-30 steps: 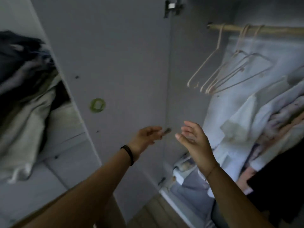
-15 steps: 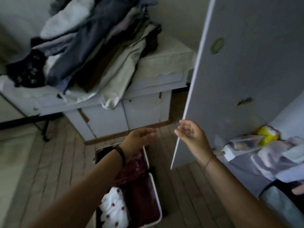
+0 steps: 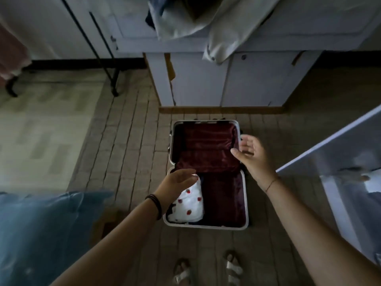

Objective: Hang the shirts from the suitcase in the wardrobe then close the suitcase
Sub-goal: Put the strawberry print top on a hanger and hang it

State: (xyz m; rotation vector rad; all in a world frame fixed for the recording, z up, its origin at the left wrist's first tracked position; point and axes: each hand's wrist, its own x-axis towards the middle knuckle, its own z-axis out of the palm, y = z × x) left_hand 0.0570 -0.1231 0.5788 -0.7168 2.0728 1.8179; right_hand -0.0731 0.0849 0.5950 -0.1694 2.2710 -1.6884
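Tiled floor (image 3: pixel 127 141), open suitcase (image 3: pixel 245 199): a white spotted shirt (image 3: pixel 190 203) lies in its near left corner, just below my left hand (image 3: pixel 177 182); my right hand (image 3: pixel 250 153) hovers farther off. Both are spread and empty.

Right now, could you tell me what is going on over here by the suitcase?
A person stands over an open suitcase on the tiled floor, with both hands out and holding nothing. The left hand reaches over a folded white shirt with red spots in the near half. The right hand is open by the far half's right rim. The shirt is not yet picked up. The wardrobe door stands open at the right.
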